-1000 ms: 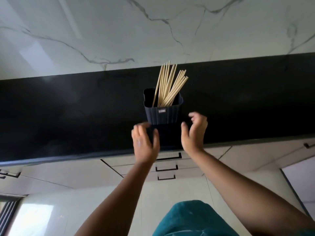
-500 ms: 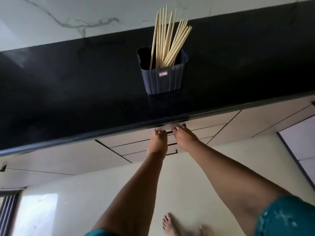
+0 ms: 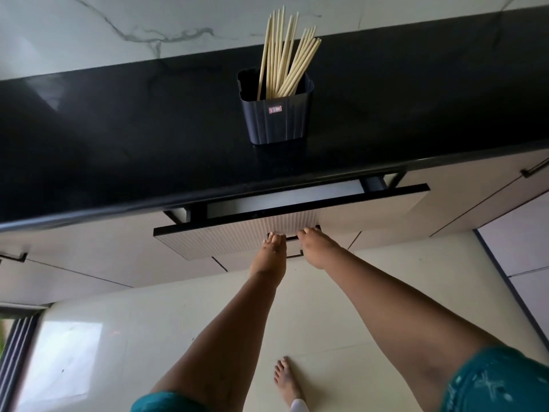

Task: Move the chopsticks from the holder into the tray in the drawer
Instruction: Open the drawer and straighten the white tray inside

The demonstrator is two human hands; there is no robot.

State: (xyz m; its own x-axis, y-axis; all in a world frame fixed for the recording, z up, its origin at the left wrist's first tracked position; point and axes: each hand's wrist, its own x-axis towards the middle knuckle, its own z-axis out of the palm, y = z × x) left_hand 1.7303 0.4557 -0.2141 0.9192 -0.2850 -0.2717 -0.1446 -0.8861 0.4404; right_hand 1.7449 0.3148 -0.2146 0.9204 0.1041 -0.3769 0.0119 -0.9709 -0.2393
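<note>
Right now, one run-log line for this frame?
phase: opening drawer | left hand, right hand: on handle | chopsticks: all in holder | tray: hidden

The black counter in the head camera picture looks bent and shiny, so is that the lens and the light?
Head view: the wide lens bows the counter edge; pale glare streaks its left part and a bright patch lies on the floor; the holder mirrors faintly below itself; chopsticks and both hands stay sharp.

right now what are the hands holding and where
Both the left hand and the right hand grip the drawer by its front handle, side by side.
</note>
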